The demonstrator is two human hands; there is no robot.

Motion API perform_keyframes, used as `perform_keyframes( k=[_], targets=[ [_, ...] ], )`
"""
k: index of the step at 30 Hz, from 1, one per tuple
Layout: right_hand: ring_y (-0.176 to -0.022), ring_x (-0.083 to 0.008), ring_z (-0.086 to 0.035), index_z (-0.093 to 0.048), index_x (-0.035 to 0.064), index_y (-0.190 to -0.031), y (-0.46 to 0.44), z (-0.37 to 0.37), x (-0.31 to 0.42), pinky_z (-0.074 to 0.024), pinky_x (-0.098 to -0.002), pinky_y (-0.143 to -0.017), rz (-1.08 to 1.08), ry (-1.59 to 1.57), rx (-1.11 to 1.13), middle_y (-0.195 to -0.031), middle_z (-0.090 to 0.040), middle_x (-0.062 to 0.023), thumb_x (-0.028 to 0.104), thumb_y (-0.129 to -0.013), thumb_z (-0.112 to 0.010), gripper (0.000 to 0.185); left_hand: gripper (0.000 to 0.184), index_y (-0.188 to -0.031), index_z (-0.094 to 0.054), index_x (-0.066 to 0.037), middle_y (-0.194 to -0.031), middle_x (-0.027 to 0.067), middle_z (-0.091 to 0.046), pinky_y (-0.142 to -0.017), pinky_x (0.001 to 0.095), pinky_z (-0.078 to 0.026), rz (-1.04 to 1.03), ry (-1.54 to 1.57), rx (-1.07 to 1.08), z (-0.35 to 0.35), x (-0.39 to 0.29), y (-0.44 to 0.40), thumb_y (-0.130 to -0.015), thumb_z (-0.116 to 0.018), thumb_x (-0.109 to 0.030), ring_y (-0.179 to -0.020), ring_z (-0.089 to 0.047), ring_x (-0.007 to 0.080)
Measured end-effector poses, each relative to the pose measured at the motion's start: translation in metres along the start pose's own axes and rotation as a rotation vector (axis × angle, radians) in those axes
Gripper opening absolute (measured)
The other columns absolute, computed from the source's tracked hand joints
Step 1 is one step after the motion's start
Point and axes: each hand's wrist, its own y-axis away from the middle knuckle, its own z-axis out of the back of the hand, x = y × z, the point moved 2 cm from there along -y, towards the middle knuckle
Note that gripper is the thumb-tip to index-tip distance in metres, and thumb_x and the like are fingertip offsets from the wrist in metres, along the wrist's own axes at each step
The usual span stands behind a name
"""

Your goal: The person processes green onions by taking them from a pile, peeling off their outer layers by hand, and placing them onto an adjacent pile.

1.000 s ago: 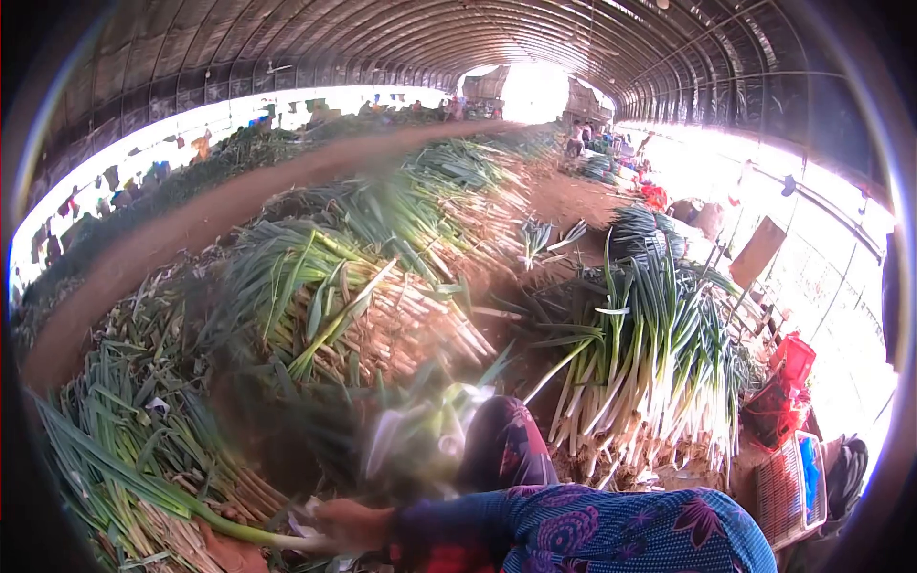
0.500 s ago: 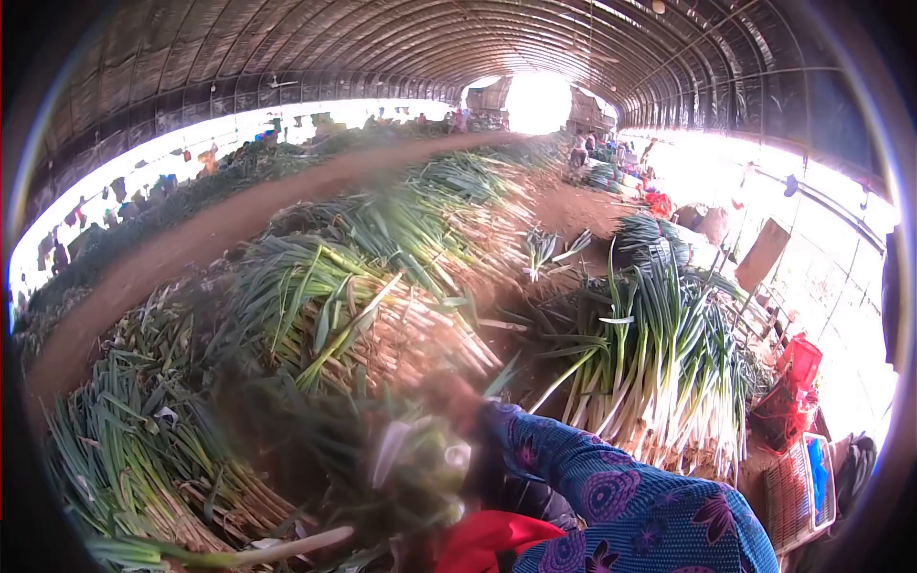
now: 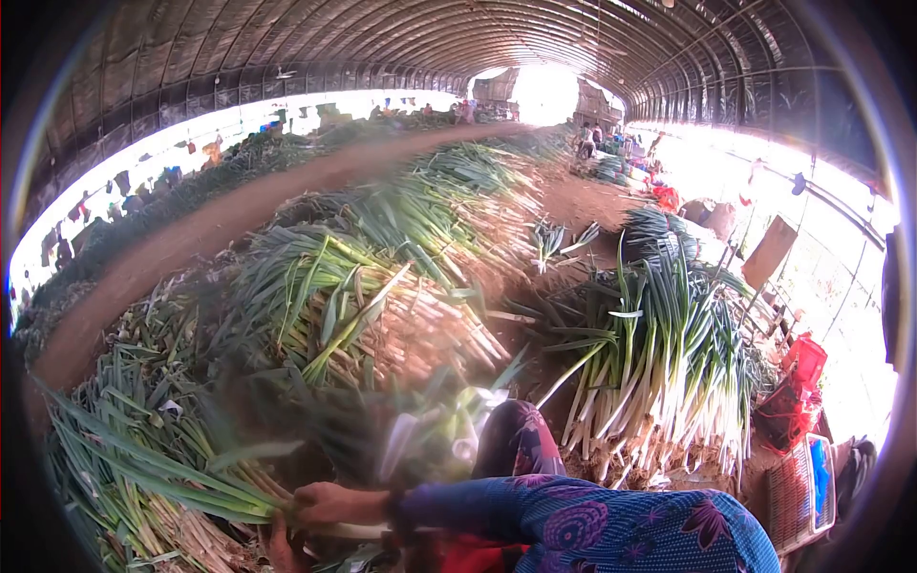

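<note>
Left of the patterned knee (image 3: pixel 517 435), one long leek (image 3: pixel 232 498) lies with its leaves over a heap (image 3: pixel 177 535). The left hand (image 3: pixel 281 546) is at its underside; whether it grasps, I cannot tell. The right hand (image 3: pixel 328 504) is clenched around the stem. Right of the knee are a big pile (image 3: pixel 659 382) and a basket (image 3: pixel 791 492).

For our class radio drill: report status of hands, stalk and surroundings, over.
Right hand closed on long green stalk. Left hand close below, grip unclear. Stalk's leaves extend over lower-left pile; nothing plainly blocking.
</note>
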Motion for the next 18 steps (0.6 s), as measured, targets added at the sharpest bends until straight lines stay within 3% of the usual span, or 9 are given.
perform_keyframes(
  k=[6, 10, 13, 18],
  targets=[
    [-0.067, -0.0136, -0.056, -0.060, -0.0053, -0.099, 0.012, 0.006, 0.020, -0.0446, -0.0295, -0.054, -0.100, -0.050, 0.026, -0.077, -0.058, -0.0070, 0.029, -0.078, -0.058, 0.041, 0.047, -0.124, -0.051, 0.004, -0.119, 0.0172, -0.053, -0.089, 0.0397, -0.049, -0.138, -0.158, 0.037, -0.042, -0.033, 0.036, -0.096, -0.051, -0.034, -0.109, -0.056, 0.0273],
    [-0.063, -0.0127, -0.055, -0.059, -0.0037, -0.091, 0.006, 0.007, 0.017, -0.0427, -0.0285, -0.049, -0.093, -0.019, 0.027, -0.075, -0.057, -0.0060, 0.029, -0.078, -0.058, 0.035, 0.047, -0.121, -0.054, 0.004, -0.122, 0.0166, -0.052, -0.086, 0.0400, -0.050, -0.101, -0.181, -0.028, -0.031, -0.021, 0.023, -0.096, -0.052, -0.035, -0.106, -0.057, 0.0274],
    [-0.063, -0.0119, -0.055, -0.058, -0.0023, -0.086, 0.004, 0.005, 0.013, -0.0426, -0.0278, -0.050, -0.094, -0.107, 0.054, -0.075, -0.057, -0.0053, 0.028, -0.078, -0.057, 0.031, 0.046, -0.120, -0.056, 0.003, -0.120, 0.0152, -0.053, -0.081, 0.0395, -0.051, -0.176, -0.242, -0.032, -0.022, -0.013, 0.016, -0.095, -0.052, -0.036, -0.103, -0.059, 0.0269],
    [-0.071, -0.0149, -0.055, -0.058, -0.0068, -0.095, -0.006, -0.001, 0.003, -0.0448, -0.0316, -0.059, -0.017, -0.089, -0.060, -0.079, -0.059, -0.0081, 0.027, -0.078, -0.056, 0.038, 0.044, -0.119, -0.057, 0.001, -0.112, 0.0136, -0.059, -0.078, 0.0373, -0.052, -0.149, -0.319, -0.054, -0.025, -0.020, 0.018, -0.095, -0.055, -0.035, -0.100, -0.059, 0.0255]
  ],
)
